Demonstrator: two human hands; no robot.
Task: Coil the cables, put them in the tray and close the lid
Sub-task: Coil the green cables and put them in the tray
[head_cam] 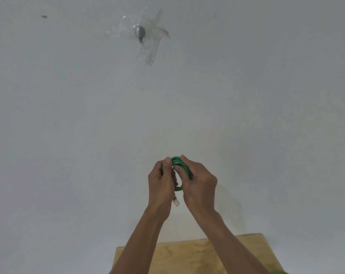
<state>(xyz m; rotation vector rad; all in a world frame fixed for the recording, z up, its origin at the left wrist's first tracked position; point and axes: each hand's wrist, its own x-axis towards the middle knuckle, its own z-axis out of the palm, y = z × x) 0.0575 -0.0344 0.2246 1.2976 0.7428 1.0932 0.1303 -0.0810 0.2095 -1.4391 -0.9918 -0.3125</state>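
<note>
You're mid-coil: left hand (162, 180) and right hand (199, 181) together, both gripping the looped green rubber-sheathed cable (180, 164); tray unseen, find it next

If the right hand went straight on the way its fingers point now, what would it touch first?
The right hand points toward the left hand, with the green cable coiled between them. It already grips that coil, so it would probably press into the cable and then the left hand's fingers, though depth is unclear.

Bare pale wooden table (246, 252)
</note>
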